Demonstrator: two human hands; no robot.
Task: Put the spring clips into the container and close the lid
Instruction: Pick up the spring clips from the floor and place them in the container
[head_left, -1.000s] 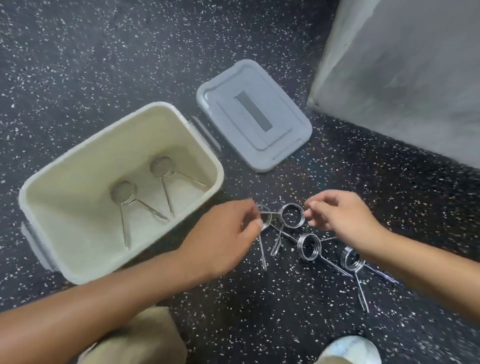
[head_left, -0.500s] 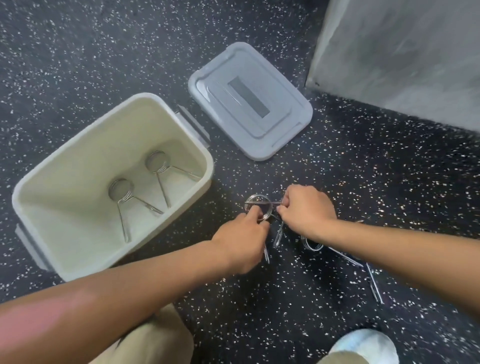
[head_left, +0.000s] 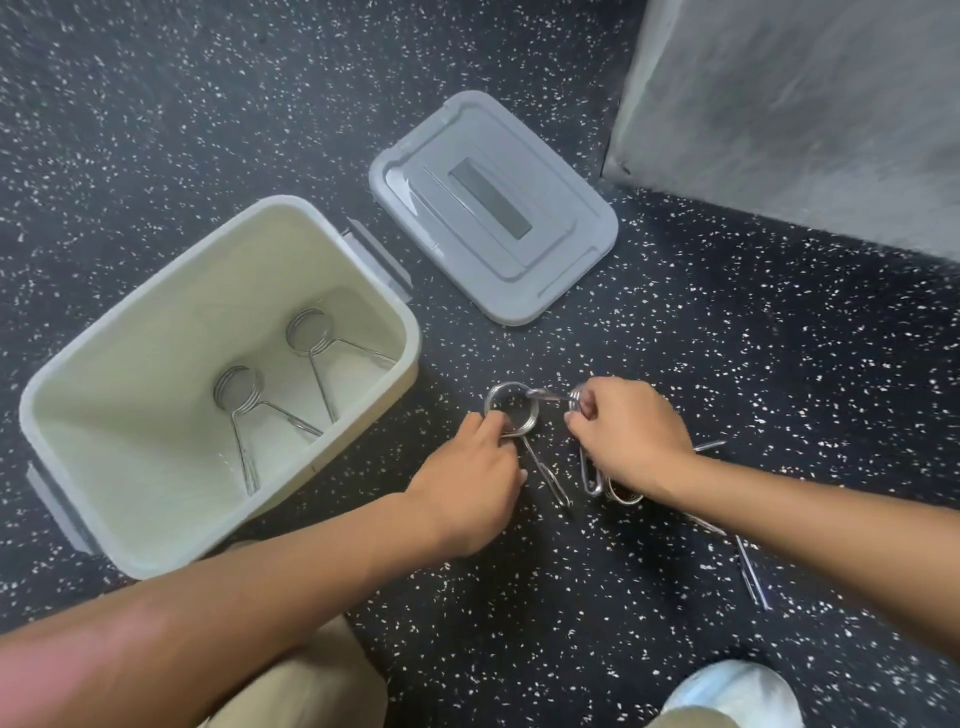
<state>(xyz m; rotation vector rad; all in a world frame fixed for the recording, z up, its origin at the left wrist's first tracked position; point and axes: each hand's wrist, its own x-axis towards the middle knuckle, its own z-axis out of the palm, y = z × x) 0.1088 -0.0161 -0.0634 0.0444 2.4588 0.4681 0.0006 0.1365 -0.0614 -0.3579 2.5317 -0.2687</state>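
Note:
An open cream container (head_left: 358, 291) stands on the floor at the left with two steel spring clips (head_left: 236, 392) (head_left: 309, 330) lying inside. Its grey lid (head_left: 493, 208) lies flat on the floor behind and to the right. My left hand (head_left: 467, 473) grips the coil of a spring clip (head_left: 511, 410) on the floor. My right hand (head_left: 631, 431) is closed on the coil of a second clip (head_left: 576, 402) beside it. More clips (head_left: 748, 566) lie under and behind my right wrist, partly hidden.
The floor is dark speckled rubber. A grey concrete block (head_left: 805, 114) rises at the back right. My trouser knee (head_left: 291, 686) and a pale shoe (head_left: 732, 693) show at the bottom edge.
Both hands have come down onto the pile and closed on clip coils. My right hand shifted left over the clips, covering most of them.

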